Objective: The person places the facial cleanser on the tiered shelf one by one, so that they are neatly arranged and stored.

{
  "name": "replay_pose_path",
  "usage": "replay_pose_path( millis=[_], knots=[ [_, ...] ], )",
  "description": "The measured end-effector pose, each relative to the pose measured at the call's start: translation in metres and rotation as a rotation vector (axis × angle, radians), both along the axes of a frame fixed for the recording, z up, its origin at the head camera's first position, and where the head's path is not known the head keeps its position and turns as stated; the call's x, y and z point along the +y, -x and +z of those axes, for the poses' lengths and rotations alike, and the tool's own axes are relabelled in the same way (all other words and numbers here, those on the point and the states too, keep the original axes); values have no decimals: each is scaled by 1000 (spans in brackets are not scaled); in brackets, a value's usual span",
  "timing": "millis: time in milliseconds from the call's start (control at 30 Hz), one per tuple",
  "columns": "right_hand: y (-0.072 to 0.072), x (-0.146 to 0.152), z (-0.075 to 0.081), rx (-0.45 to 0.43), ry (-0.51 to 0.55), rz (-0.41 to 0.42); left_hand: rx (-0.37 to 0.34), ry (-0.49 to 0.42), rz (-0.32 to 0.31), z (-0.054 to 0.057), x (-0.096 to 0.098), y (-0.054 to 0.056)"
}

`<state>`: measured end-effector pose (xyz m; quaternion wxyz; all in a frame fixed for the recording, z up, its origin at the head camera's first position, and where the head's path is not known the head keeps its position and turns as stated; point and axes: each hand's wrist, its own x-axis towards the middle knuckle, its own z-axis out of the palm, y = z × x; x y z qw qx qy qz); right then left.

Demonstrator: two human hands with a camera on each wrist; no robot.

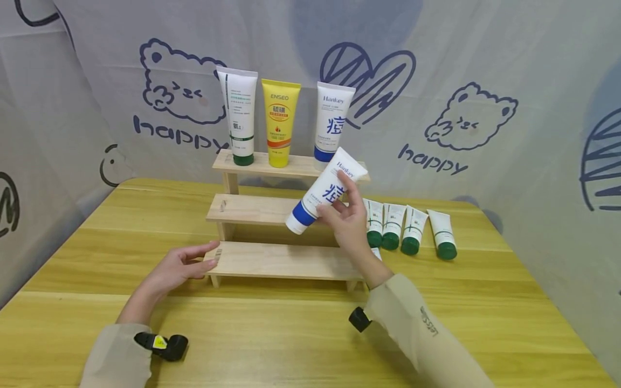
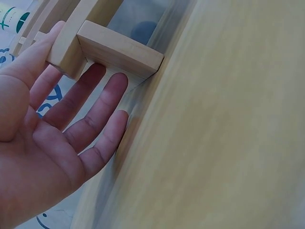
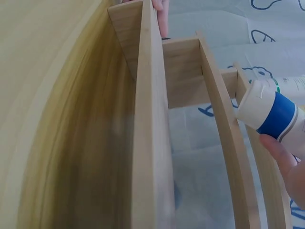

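My right hand [image 1: 350, 222] grips a white tube with a blue band [image 1: 324, 189], tilted with its cap down and to the left, in front of the middle shelf. In the right wrist view the cap end of this tube [image 3: 269, 110] shows beside the shelf edges. My left hand [image 1: 177, 268] is at the left end of the lowest step of a wooden three-tier stand [image 1: 281, 260], thumb and fingers around the board's end. On the top tier stand a white tube with a green cap [image 1: 240, 116], a yellow tube [image 1: 280, 121] and another white-and-blue tube [image 1: 332, 121].
Several small white tubes with green caps [image 1: 394, 223] lie on the wooden table [image 1: 485, 302] right of the stand. Part of another white thing [image 1: 376, 253] shows behind my right wrist. A printed cloth [image 1: 286, 43] hangs behind the table.
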<state>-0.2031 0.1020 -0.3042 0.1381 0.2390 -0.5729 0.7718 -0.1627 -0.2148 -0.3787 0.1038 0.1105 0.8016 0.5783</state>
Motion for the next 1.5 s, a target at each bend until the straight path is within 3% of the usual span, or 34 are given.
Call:
replay_pose_path(
  millis=[433,867,1000,1233,1500],
  knots=[
    [17,-40,6,66,-80,-41,-2,-7,0,0,1,0],
    [31,-77,9,261,-195,-98,-8,4,15,0,1,2],
    [32,-84,13,295,-241,-101,-9,5,18,0,1,2],
    [17,-93,29,275,-318,-100,-8,2,19,0,1,3],
    [37,-105,15,373,-382,-113,-9,-2,15,0,1,2]
  ],
)
